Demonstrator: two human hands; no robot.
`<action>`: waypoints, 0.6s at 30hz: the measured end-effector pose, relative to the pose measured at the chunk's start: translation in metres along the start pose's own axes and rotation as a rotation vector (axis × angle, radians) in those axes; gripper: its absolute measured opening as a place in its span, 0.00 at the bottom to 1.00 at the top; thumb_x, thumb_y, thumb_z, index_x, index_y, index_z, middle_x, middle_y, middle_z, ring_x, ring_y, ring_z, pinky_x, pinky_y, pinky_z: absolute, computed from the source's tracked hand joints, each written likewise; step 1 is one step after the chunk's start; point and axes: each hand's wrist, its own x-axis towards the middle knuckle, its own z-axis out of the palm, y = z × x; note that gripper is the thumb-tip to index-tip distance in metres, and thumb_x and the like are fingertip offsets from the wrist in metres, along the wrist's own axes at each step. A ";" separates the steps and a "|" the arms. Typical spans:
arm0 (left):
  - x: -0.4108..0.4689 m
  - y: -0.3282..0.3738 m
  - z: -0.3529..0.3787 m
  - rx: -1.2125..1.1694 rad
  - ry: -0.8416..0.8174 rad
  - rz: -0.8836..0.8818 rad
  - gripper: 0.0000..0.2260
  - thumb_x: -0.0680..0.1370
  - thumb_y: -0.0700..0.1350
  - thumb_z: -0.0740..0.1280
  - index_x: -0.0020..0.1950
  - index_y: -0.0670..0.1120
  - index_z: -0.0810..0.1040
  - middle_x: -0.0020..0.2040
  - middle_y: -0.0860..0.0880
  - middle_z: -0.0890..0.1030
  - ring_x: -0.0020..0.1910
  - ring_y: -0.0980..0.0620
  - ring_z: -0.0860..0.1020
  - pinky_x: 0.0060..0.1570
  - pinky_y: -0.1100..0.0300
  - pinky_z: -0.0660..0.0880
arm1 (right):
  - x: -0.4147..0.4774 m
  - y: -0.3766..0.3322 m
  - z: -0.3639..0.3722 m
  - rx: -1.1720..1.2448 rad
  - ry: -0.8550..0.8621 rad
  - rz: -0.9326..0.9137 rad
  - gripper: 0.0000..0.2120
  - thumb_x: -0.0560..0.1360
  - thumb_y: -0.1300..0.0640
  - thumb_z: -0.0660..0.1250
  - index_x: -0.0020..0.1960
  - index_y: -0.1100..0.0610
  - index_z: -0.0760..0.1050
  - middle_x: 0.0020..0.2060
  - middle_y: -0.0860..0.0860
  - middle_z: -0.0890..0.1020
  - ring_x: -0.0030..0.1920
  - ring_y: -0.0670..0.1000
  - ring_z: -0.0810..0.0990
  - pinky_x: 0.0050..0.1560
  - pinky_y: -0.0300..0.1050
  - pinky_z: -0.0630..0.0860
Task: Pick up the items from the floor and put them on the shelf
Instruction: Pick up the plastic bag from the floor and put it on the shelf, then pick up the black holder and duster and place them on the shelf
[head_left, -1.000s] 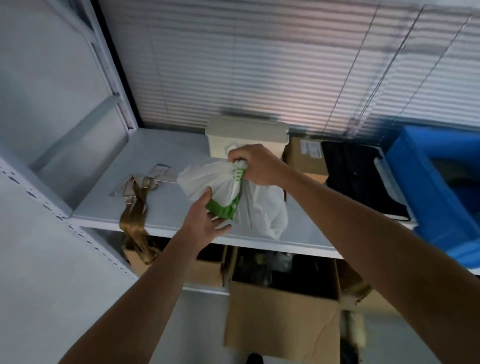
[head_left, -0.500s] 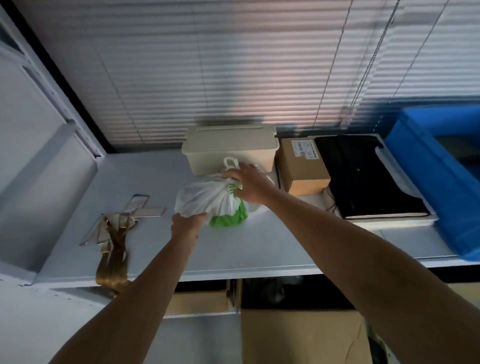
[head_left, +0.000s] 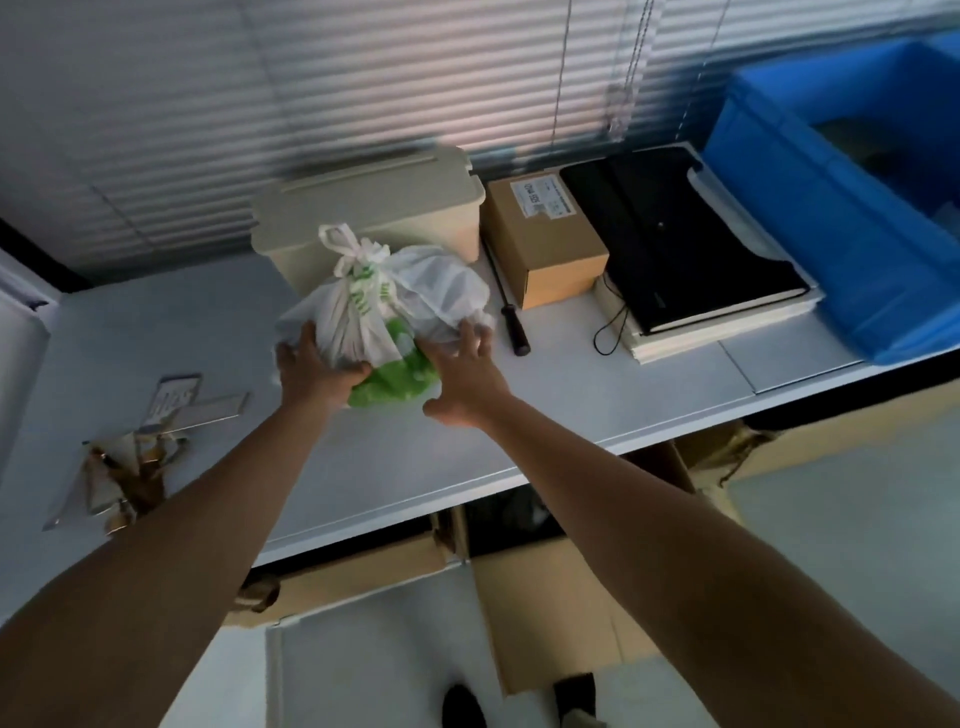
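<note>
Two hands at plastic bag (head_left: 415, 291), which sits on shelf (head_left: 571, 415), touching or just near of beige lidded box (head_left: 374, 202) and left of small carton (head_left: 540, 244). Left hand (head_left: 314, 364): fingers and thumb cupped round bag's near-left side. Right hand (head_left: 467, 371): released, fingers spread, tips touching bag's right flank. Change: one second ago right hand clenched knotted top (head_left: 358, 254), bag held over shelf's near edge; knot now free, bag's weight on shelf. Judgement: item effectively placed; left hand yet to let go.
</note>
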 end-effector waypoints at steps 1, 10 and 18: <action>0.003 -0.001 -0.001 0.007 -0.003 0.009 0.46 0.70 0.50 0.78 0.80 0.46 0.56 0.79 0.37 0.54 0.78 0.39 0.54 0.76 0.50 0.56 | -0.001 0.000 0.001 -0.002 -0.002 0.005 0.44 0.71 0.51 0.72 0.79 0.40 0.50 0.79 0.58 0.36 0.77 0.66 0.31 0.70 0.59 0.67; -0.081 0.012 0.006 -0.186 0.260 0.074 0.34 0.61 0.54 0.70 0.67 0.45 0.76 0.65 0.37 0.74 0.63 0.36 0.74 0.62 0.44 0.73 | -0.084 0.023 -0.003 0.276 0.091 0.017 0.23 0.76 0.56 0.65 0.70 0.49 0.73 0.70 0.53 0.72 0.69 0.54 0.72 0.64 0.49 0.73; -0.274 0.045 0.106 -0.357 -0.299 0.172 0.11 0.71 0.50 0.68 0.53 0.52 0.80 0.47 0.49 0.84 0.49 0.49 0.82 0.53 0.51 0.77 | -0.273 0.137 0.008 0.543 0.293 0.165 0.05 0.77 0.56 0.65 0.49 0.52 0.80 0.40 0.47 0.83 0.39 0.45 0.80 0.40 0.43 0.78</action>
